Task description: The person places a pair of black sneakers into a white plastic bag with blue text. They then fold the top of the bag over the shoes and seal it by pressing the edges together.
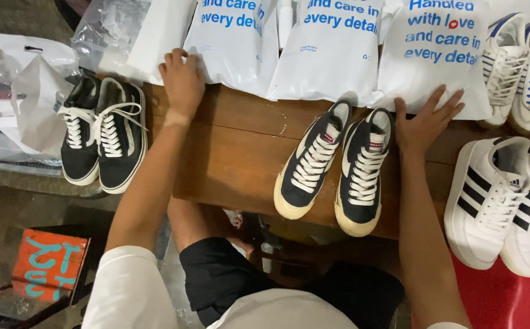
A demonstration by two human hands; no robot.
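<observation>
I see the wooden table (234,152) only in part: white mailer bags (332,49) cover its far edge along the top of the frame, and my own lap hides its near underside at bottom centre. The bags run off the top edge, so their full shape is lost. At far right a white pair with blue laces (520,67) is cut by the frame, and the striped white pair (502,207) below it runs off the right edge over a red surface. At upper left, clear plastic wrap (103,30) and more white bags are too crumpled for me to read their contents.

My left hand (182,82) reaches to the upper left of centre, palm down, fingers curled together over the edge of a bag. My right hand (426,122) lies flat right of centre, fingers spread apart on the lower edge of another bag, thumb just beside the navy sneakers (338,167).

Those sneakers sit mid-frame on the table, toes toward me, dark uppers, white laces, cream soles, the two touching near the heels. A black pair (103,137) rests at the left table edge.
</observation>
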